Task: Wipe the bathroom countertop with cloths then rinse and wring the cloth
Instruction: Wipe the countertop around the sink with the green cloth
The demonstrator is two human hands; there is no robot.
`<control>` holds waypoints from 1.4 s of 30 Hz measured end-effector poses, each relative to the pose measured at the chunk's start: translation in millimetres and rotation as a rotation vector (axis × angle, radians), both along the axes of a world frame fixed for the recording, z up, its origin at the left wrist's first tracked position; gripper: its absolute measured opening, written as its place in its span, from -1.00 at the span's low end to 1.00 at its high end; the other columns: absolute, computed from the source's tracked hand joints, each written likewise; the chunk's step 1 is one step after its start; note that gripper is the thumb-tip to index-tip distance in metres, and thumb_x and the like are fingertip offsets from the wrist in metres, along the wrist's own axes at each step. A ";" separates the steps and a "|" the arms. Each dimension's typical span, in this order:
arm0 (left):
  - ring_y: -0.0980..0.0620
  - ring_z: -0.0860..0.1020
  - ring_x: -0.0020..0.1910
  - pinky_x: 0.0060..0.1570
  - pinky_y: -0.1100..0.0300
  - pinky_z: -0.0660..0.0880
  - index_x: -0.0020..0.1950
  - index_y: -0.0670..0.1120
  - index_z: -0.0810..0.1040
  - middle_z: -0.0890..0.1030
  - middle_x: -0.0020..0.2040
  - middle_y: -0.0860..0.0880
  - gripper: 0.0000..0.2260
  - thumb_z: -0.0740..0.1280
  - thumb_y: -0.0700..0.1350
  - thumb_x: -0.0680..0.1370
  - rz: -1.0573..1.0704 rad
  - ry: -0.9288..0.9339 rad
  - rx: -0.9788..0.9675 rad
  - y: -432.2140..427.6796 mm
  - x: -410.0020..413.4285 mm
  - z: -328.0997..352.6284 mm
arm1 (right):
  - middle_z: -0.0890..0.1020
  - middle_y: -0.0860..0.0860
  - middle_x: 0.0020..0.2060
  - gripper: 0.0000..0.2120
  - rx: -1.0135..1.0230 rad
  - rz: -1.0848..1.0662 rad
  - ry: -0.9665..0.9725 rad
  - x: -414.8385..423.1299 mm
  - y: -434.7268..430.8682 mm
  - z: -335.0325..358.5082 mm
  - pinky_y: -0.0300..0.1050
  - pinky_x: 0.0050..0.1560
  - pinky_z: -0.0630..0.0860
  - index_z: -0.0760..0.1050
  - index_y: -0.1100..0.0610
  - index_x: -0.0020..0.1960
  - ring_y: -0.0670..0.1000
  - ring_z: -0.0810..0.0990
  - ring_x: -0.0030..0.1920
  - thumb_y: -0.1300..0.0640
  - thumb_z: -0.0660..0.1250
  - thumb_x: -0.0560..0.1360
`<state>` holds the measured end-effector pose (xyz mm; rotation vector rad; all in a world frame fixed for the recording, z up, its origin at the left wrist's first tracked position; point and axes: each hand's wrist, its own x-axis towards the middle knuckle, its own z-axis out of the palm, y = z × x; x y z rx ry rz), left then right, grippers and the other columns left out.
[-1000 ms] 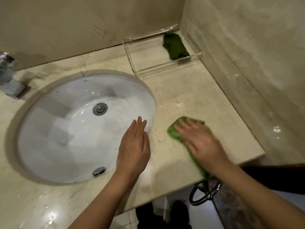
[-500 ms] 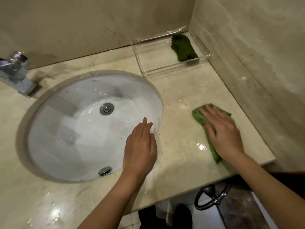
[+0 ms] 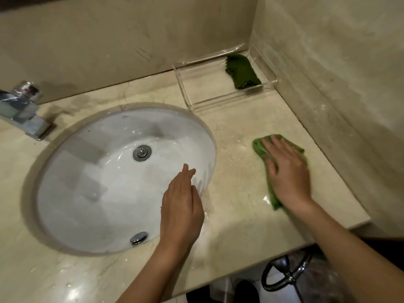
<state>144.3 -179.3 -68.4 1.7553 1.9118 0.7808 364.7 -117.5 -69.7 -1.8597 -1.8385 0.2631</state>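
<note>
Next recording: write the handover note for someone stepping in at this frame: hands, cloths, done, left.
Right hand: flat, pressing the light green cloth on the beige marble countertop, right of the white oval sink.
Left hand: open, empty, over the sink's rim.
Dark green cloth: lying in the clear acrylic tray in the back corner.
Done: wiping under way; wet sheen beside the cloth.
Left: finish the counter, then rinse and wring at the chrome tap.

Tiny mark [image 3: 125, 116] on the sink [image 3: 72, 162] is unreadable.

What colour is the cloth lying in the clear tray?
Dark green cloth, darker than the wiping cloth; head view.
</note>
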 end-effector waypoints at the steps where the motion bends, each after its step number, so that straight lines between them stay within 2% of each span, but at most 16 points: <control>1: 0.10 0.29 0.39 0.31 0.14 0.26 0.38 0.00 0.36 0.31 0.46 0.06 -0.63 0.06 -0.13 0.58 -0.011 0.002 0.010 -0.3 0.1 0.2 | 0.42 0.05 0.36 -0.62 0.015 0.008 0.002 -15.1 2.4 0.9 -0.07 0.41 0.12 0.39 0.09 0.36 0.09 0.35 0.38 0.21 0.22 0.55; 4: 0.04 0.31 0.40 0.30 0.12 0.27 0.36 -0.02 0.38 0.34 0.44 0.03 -0.62 0.10 -0.14 0.55 -0.059 0.053 0.062 1.8 2.2 3.0 | 0.49 0.03 0.30 -0.64 0.042 0.289 -0.058 -35.7 -22.7 0.2 -0.22 0.41 0.04 0.45 0.08 0.32 0.04 0.39 0.33 0.13 0.14 0.55; 6: 0.06 0.27 0.42 0.31 0.16 0.21 0.39 -0.02 0.36 0.31 0.45 0.03 -0.60 0.10 -0.16 0.55 -0.080 0.064 0.058 6.2 11.2 10.1 | 0.44 -0.02 0.33 -0.60 0.016 0.358 -0.056 -20.3 -36.5 0.3 -0.15 0.42 0.10 0.42 0.04 0.35 -0.01 0.36 0.36 0.11 0.14 0.53; 10: 0.04 0.07 0.51 0.44 0.14 0.10 0.51 -0.06 0.15 0.07 0.55 -0.03 -0.54 0.09 -0.07 0.60 -0.171 0.133 -0.013 36.5 49.2 24.5 | 0.43 0.00 0.34 -0.60 0.022 0.121 0.012 21.7 -12.4 -2.0 0.02 0.39 0.25 0.41 0.06 0.35 0.00 0.37 0.37 0.24 0.29 0.52; 14: 0.02 -0.05 0.52 0.48 0.08 0.01 0.55 -0.09 -0.06 -0.09 0.56 -0.04 -0.47 0.01 0.03 0.63 -0.181 0.176 -0.085 91.9 69.8 15.7 | 0.42 0.06 0.36 -0.62 0.011 -0.079 0.025 29.1 42.1 2.7 0.09 0.40 0.25 0.41 0.12 0.35 0.08 0.36 0.38 0.22 0.26 0.54; 17: 0.05 -0.05 0.52 0.48 0.03 0.01 0.55 -0.08 -0.04 -0.08 0.56 -0.02 -0.45 0.03 0.06 0.61 -0.121 0.211 -0.080 113.0 67.5 0.0 | 0.38 0.06 0.39 -0.63 0.003 -0.048 -0.055 6.7 74.0 -1.9 -0.02 0.42 0.14 0.37 0.11 0.38 0.08 0.31 0.41 0.15 0.19 0.58; 20: 0.11 -0.03 0.51 0.47 0.03 -0.02 0.55 -0.06 0.03 -0.03 0.56 0.01 -0.46 0.01 0.08 0.60 -0.089 0.263 -0.059 111.4 69.4 -4.6 | 0.42 0.04 0.37 -0.60 0.031 0.191 -0.113 -5.5 59.6 -3.8 -0.10 0.41 0.13 0.39 0.09 0.38 0.04 0.34 0.39 0.11 0.15 0.56; 22: 0.13 -0.04 0.51 0.46 0.03 -0.04 0.55 -0.05 0.03 -0.02 0.56 0.04 -0.46 0.00 0.09 0.60 -0.086 0.271 -0.056 110.1 70.1 -1.5 | 0.43 0.01 0.36 -0.60 0.036 0.291 -0.109 5.0 35.2 -3.4 -0.08 0.40 0.17 0.41 0.06 0.37 -0.01 0.35 0.38 0.09 0.12 0.55; 26: 0.19 -0.11 0.50 0.46 0.07 -0.08 0.56 -0.01 -0.03 -0.08 0.56 0.08 -0.46 0.02 0.08 0.60 -0.076 0.252 -0.078 109.9 71.3 1.7 | 0.42 0.01 0.36 -0.61 0.028 0.094 -0.061 27.2 66.2 -3.0 0.02 0.39 0.26 0.40 0.05 0.37 0.02 0.36 0.38 0.14 0.18 0.55; 28: 0.18 -0.08 0.50 0.46 0.06 -0.04 0.55 -0.01 0.01 -0.05 0.56 0.08 -0.45 0.04 0.07 0.59 -0.069 0.238 -0.070 110.9 72.8 0.9 | 0.41 0.06 0.37 -0.62 0.019 0.026 -0.085 10.0 98.6 -2.5 0.02 0.40 0.21 0.39 0.09 0.37 0.08 0.36 0.38 0.17 0.20 0.56; 30: 0.16 -0.03 0.50 0.44 0.04 0.02 0.54 -0.03 0.09 0.01 0.56 0.06 -0.46 0.08 0.06 0.58 -0.062 0.237 -0.051 112.1 73.0 -0.2 | 0.42 0.06 0.36 -0.61 0.034 0.108 -0.143 -9.2 104.5 -1.6 -0.02 0.39 0.18 0.39 0.09 0.38 0.09 0.36 0.38 0.13 0.12 0.56; 33: 0.16 -0.03 0.50 0.44 0.05 0.01 0.52 0.00 0.14 0.03 0.55 0.05 -0.48 0.09 0.07 0.57 -0.061 0.227 -0.055 108.6 69.7 0.2 | 0.41 0.00 0.37 -0.57 0.032 0.260 -0.164 -3.1 69.8 -3.8 -0.06 0.41 0.16 0.38 0.04 0.39 0.00 0.33 0.39 0.07 0.06 0.55; 35: 0.13 -0.05 0.51 0.43 0.06 -0.01 0.51 0.02 0.15 0.03 0.55 0.05 -0.50 0.08 0.08 0.57 -0.058 0.244 -0.058 106.5 67.6 -0.9 | 0.40 -0.03 0.37 -0.58 0.027 0.196 -0.113 17.9 61.1 -2.6 -0.03 0.42 0.18 0.39 0.02 0.38 -0.03 0.33 0.38 0.07 0.10 0.54; 39: 0.09 -0.06 0.50 0.43 0.05 0.00 0.50 0.04 0.14 0.03 0.55 0.06 -0.51 0.05 0.08 0.58 -0.039 0.234 -0.057 110.2 67.1 -4.4 | 0.45 0.08 0.34 -0.60 0.043 -0.033 -0.095 15.7 113.7 -2.6 0.09 0.38 0.26 0.42 0.10 0.35 0.11 0.40 0.35 0.11 0.14 0.53; 40: 0.10 -0.06 0.51 0.43 0.07 -0.01 0.50 0.05 0.12 0.01 0.55 0.07 -0.52 0.02 0.07 0.58 -0.026 0.207 -0.064 110.8 67.1 -4.7 | 0.44 0.09 0.34 -0.60 0.031 -0.035 -0.098 3.0 124.4 0.1 0.09 0.38 0.25 0.41 0.11 0.35 0.13 0.39 0.36 0.11 0.13 0.53; 42: 0.11 -0.02 0.50 0.42 0.10 0.00 0.50 0.05 0.16 0.05 0.55 0.09 -0.52 0.00 0.06 0.57 0.030 0.132 -0.051 108.9 64.0 -4.2 | 0.46 0.09 0.33 -0.60 0.054 0.106 -0.120 -18.5 120.2 2.9 0.04 0.38 0.22 0.41 0.09 0.35 0.12 0.40 0.35 0.13 0.15 0.53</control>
